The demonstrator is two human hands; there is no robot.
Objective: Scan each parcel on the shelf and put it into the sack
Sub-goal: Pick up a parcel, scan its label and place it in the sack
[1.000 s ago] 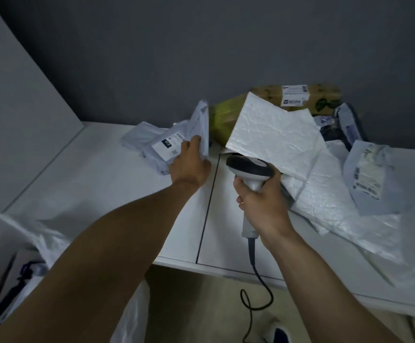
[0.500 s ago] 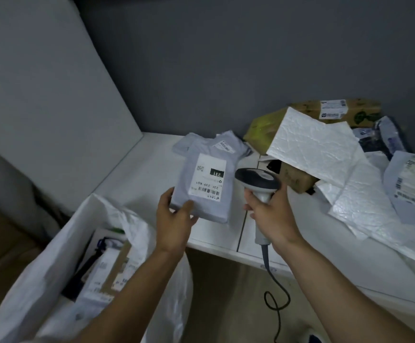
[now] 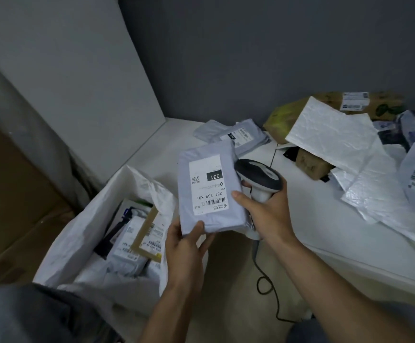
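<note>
Grey poly-mailer parcel (image 3: pixel 208 186), label 231-239-K01 facing up: held in the air over the front edge of the shelf (image 3: pixel 305 214), just right of the open white sack (image 3: pixel 82 229).
Left grip (image 3: pixel 186 246): grasping the parcel's near corner, thumb on top.
Right grip (image 3: pixel 268 214): clenched round the handle of the barcode scanner (image 3: pixel 258 175), thumb on the parcel's right edge.
Sack contents: several labelled parcels.
Shelf, behind: second grey mailer (image 3: pixel 238 137), white bubble mailers (image 3: pixel 337 134).
</note>
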